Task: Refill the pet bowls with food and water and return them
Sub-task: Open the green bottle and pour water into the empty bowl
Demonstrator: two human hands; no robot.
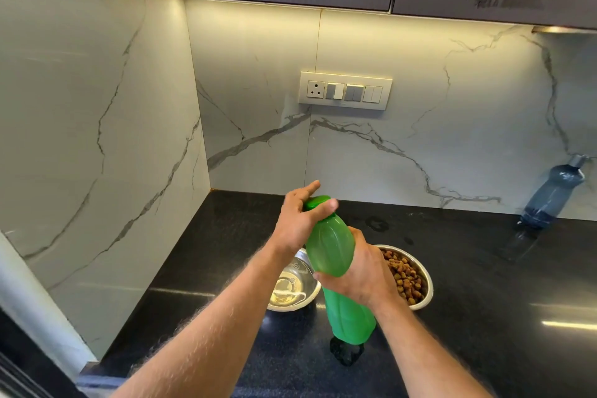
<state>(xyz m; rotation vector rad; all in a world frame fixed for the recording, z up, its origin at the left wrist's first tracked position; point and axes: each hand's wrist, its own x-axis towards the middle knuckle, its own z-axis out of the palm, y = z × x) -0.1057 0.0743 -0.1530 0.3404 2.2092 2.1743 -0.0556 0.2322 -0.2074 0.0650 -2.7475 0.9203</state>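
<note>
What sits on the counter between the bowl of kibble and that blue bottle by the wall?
Nothing stands there. In the head view, the stretch of black counter between the kibble bowl and the blue bottle holds only a few wet marks and reflections.

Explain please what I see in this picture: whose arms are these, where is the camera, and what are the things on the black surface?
There is no machine here. The arms belong to a person who wears a camera on the head, so the one picture looks forward and down at their own hands. The right hand grips the body of a green bottle. The left hand holds its cap, probably to twist it, though I cannot tell which way. On the black counter behind the bottle stand two steel bowls: the left bowl seems to hold no food, and the right bowl holds brown kibble. A blue bottle stands far right by the marble wall. A switch panel is on that wall.
</note>
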